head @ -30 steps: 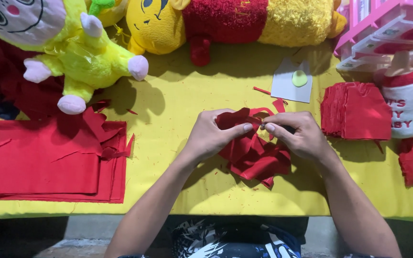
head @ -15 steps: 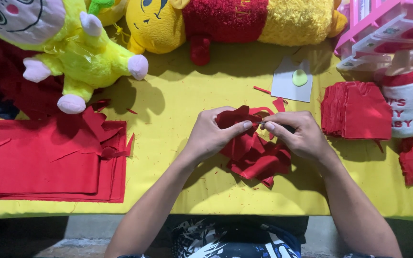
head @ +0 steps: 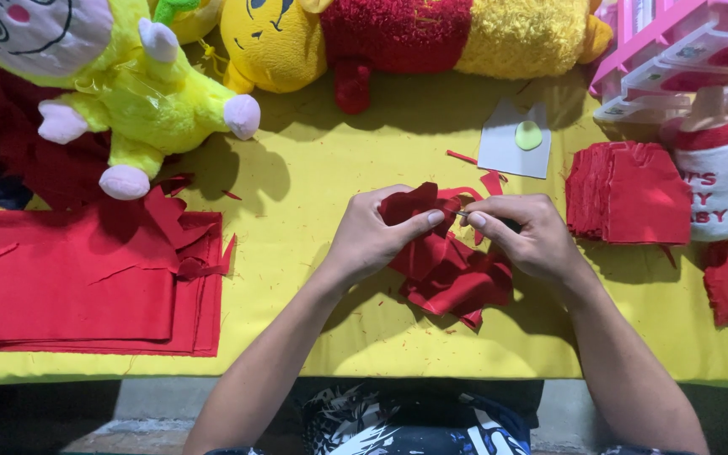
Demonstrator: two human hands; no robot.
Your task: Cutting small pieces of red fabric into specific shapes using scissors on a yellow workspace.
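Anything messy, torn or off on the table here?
Mostly offcut litter. The red fabric stack at the left has ragged, torn-looking strips along its top right edge, and small red scraps lie loose on the yellow cloth. The left hand and right hand pinch a crumpled red piece. Nothing spilled.

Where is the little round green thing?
In the head view, the small round pale-green piece lies on a grey card, up right of centre, below the yellow and red plush toy.
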